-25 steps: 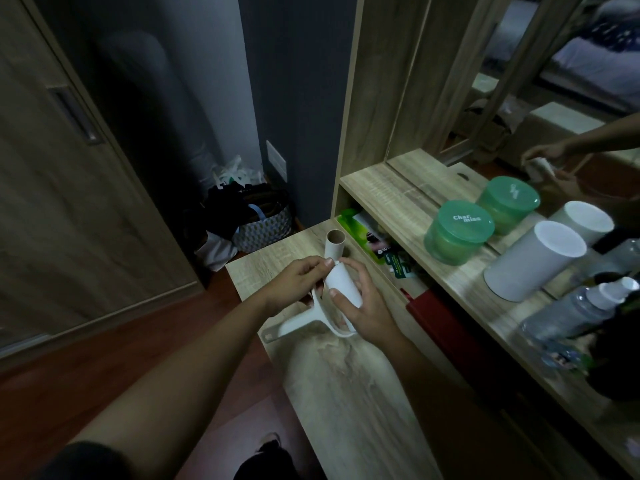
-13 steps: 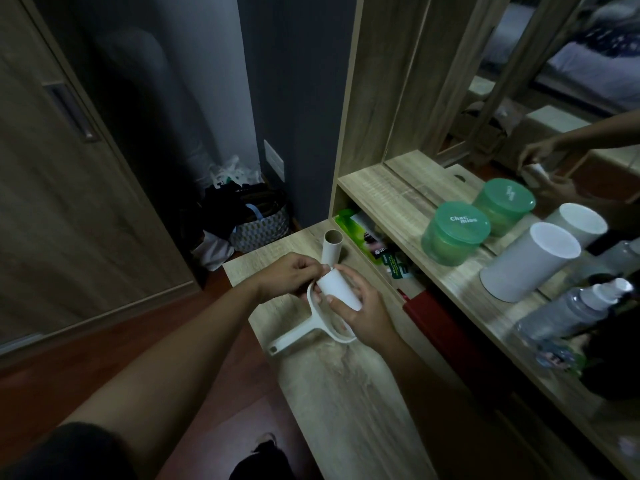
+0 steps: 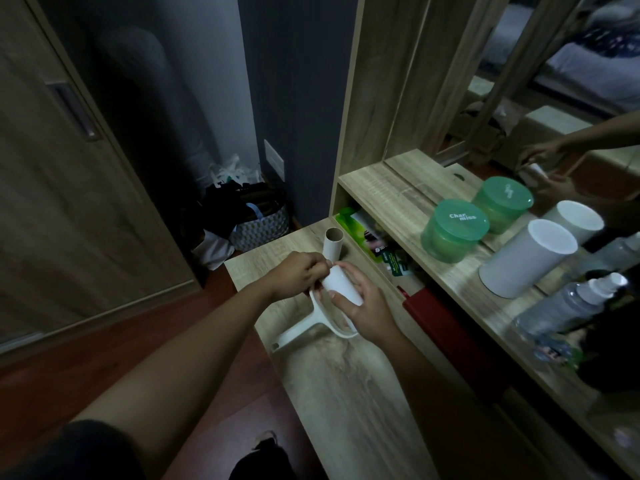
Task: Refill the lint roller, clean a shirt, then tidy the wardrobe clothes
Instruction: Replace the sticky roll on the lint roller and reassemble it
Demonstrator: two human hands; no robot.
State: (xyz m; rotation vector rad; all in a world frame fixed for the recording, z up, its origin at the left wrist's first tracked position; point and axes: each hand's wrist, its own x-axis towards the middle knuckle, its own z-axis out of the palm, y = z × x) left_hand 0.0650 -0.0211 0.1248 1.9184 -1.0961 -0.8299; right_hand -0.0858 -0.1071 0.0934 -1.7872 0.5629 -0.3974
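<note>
Over the table [image 3: 346, 393], right hand [image 3: 367, 306] wraps the white roll [image 3: 341, 289] to steady it. Left hand [image 3: 298, 275] pinches its far end, probably seating it on the roller [image 3: 298, 332], handle trailing low. Spent core [image 3: 333, 240] stands upright just behind, parked clear.

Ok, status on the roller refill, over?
Left hand grips far end of refill roll, right hand wraps near end. Roll inside lint roller frame, over desk, seating unclear. Empty cardboard core upright just behind; not blocking.

Two hands [image 3: 298, 276] [image 3: 369, 308], one lint roller [image 3: 341, 285], one cardboard tube [image 3: 333, 242], one green tub [image 3: 453, 232].
</note>
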